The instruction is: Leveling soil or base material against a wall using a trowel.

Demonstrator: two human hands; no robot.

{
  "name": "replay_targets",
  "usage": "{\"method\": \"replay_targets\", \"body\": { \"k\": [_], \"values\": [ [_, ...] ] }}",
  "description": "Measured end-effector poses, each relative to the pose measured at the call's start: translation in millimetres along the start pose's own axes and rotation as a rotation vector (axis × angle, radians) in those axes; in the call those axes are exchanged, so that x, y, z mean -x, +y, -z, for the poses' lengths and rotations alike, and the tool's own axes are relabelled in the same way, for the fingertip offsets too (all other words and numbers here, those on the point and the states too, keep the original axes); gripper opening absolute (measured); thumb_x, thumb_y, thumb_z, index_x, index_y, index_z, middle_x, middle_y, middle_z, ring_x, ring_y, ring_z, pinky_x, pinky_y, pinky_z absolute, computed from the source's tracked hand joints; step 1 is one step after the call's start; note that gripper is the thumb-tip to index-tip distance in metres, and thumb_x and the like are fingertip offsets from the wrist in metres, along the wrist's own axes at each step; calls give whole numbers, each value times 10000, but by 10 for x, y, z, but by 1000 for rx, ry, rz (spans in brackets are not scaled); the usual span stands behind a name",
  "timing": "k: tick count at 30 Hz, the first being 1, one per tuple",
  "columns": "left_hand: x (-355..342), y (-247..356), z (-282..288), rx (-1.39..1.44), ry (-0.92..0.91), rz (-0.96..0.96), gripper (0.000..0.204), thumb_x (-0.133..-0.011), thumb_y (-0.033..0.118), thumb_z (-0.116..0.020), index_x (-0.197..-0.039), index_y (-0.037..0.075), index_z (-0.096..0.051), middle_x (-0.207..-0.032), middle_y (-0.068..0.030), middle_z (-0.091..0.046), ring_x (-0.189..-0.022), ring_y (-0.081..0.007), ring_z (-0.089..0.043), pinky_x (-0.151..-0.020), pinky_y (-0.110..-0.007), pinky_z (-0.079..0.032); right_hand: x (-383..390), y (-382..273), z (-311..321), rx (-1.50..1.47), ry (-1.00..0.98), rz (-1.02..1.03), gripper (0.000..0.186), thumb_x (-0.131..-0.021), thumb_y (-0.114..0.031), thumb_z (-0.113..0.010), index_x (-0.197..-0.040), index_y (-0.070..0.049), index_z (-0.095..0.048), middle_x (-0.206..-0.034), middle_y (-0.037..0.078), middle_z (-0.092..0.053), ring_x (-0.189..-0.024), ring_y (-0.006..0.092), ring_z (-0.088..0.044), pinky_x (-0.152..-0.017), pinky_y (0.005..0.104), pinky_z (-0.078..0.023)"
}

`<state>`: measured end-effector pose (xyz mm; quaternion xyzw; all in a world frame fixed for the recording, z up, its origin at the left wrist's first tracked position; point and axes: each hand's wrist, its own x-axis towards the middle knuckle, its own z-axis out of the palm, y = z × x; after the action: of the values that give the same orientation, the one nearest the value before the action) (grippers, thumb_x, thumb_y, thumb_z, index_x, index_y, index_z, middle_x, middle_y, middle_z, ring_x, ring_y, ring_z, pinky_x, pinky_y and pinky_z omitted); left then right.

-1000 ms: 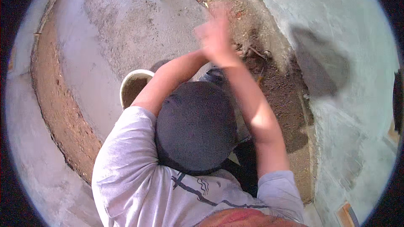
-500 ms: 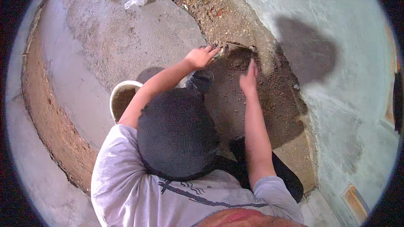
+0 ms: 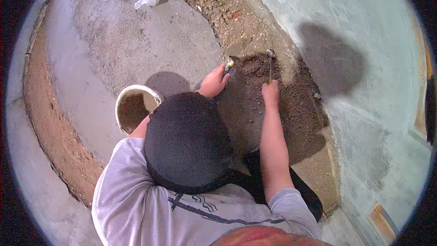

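We see two bare hands reaching over a strip of loose soil (image 3: 293,125) that runs between a grey concrete floor (image 3: 136,41) and a pale greenish wall (image 3: 368,114). Our left hand (image 3: 213,83) is closed around a black-and-yellow handle (image 3: 228,67) near the soil's left edge; beyond it a flat greyish shape points away from us — perhaps a trowel blade, though it blends too well with the dirt for us to be sure. Our right hand (image 3: 270,93) grips a thin-shafted tool (image 3: 271,68), its head resting at the far end of the dark soil, to the right of the other tool.

The two tool ends sit near each other, so a careless sideways pull could knock one against the other or catch the left knuckles. A hard lump hidden in the soil could stop the thin shaft short and twist it in our grip. The white bucket (image 3: 118,109), with dirt-coloured contents, stands beside our left forearm — we cannot tell whether they touch — and an elbow swung outward could tip it, spilling those contents across the concrete.
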<state>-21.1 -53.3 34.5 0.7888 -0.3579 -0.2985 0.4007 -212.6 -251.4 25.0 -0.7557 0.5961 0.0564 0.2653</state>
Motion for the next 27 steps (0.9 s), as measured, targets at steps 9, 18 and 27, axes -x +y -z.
{"method": "replay_targets", "body": {
  "k": [9,18,27],
  "values": [
    [28,11,18,-42,37,-20,528,-978,289,-535,-1418,30,-401,-1250,-279,-577,-1143,-440,-566,-945,-477,-473,269,-287,149,-546,213,301,346,-1009,-287,-517,-1211,-12,-573,-1025,271,-654,-928,446,-637,-809,483,-494],
    [43,-21,36,-76,20,-6,534,-977,283,-535,-1426,29,-399,-1292,-270,-559,-1184,-419,-554,-971,-460,-467,360,-369,-1,-264,151,248,295,-1009,-307,-502,-1010,-16,-542,-889,242,-633,-844,462,-609,-740,526,-466],
    [-32,83,-17,-8,7,-19,547,-991,299,-519,-1449,42,-363,-1273,-276,-561,-1186,-432,-544,-980,-463,-454,-104,3,-212,-275,153,236,386,-1010,-368,-492,-998,8,-578,-867,259,-628,-867,464,-610,-798,521,-470]
  ]
}}
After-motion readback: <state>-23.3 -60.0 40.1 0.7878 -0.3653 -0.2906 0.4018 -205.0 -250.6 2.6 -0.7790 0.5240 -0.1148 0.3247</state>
